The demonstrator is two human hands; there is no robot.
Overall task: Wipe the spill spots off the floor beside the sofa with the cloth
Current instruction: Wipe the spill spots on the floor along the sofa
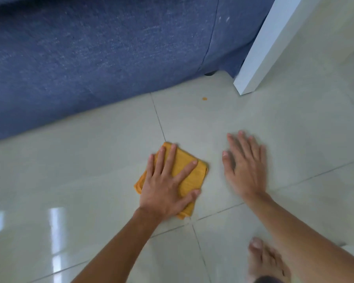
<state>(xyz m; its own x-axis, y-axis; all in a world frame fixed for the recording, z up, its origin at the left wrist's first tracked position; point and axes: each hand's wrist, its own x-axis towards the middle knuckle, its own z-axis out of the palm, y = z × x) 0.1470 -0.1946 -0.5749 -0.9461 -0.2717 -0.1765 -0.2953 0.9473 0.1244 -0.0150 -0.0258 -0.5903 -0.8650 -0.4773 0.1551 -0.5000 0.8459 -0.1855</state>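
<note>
The left hand [166,188] lies flat with its fingers spread on a folded orange cloth [189,176], pressing it against the pale glossy tiled floor [90,160]; it grips nothing, only bears down with palm and fingers. The cloth sits on a tile just below a crossing of grout lines, a short way out from the lower edge of the blue fabric sofa [90,54], which fills the upper left of the view. The right hand [245,168] is open, fingers extended and empty, just beside the cloth on its right (whether the palm actually touches the tile cannot be told, as the hand is slightly blurred). One small orange spill spot [204,98] shows on the floor farther up, near the sofa's corner and apart from the cloth. A white post [260,52] meets the floor just right of that corner. A bare foot [264,260] rests on the tile at lower right.
</note>
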